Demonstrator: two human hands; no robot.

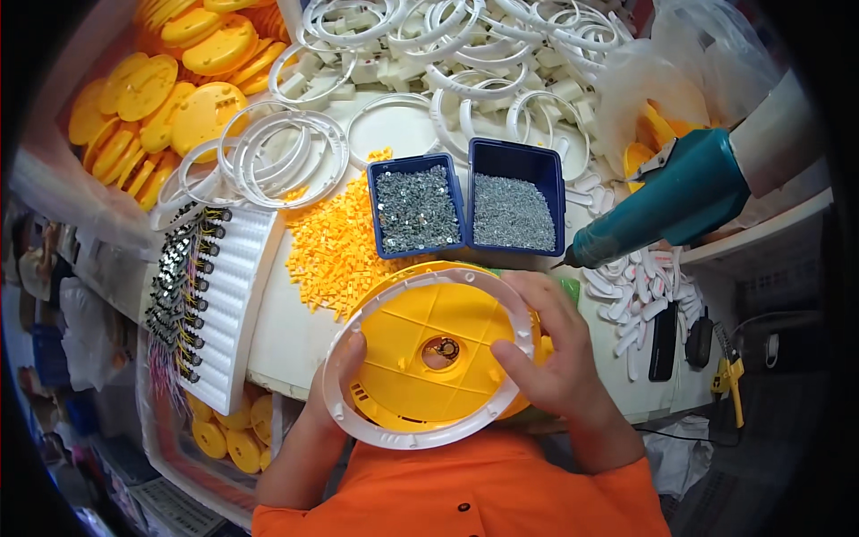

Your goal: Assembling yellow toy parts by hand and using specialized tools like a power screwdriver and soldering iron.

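Between my hands, above the table's front edge, is a round yellow plastic housing (pixel 447 309) with a white plastic ring (pixel 413 439) on its upper face. The ring lies off-centre and tilted, its near side overhanging the housing. A round hole at the housing's centre shows a small dark part inside. My left hand (pixel 331 396) grips the left side, thumb over the ring. Opposite it, my right hand (pixel 564 362) is wrapped round the right side, its thumb on the yellow face near the ring. The fingertips underneath are hidden.
A teal electric screwdriver (pixel 667 197) points in from the right. Two blue bins (pixel 464 242) of small metal parts stand behind the housing, beside small yellow pieces (pixel 335 255). White rings (pixel 286 161), yellow discs (pixel 148 89), a white foam tray (pixel 234 304) and white plastic parts (pixel 631 295) surround them.
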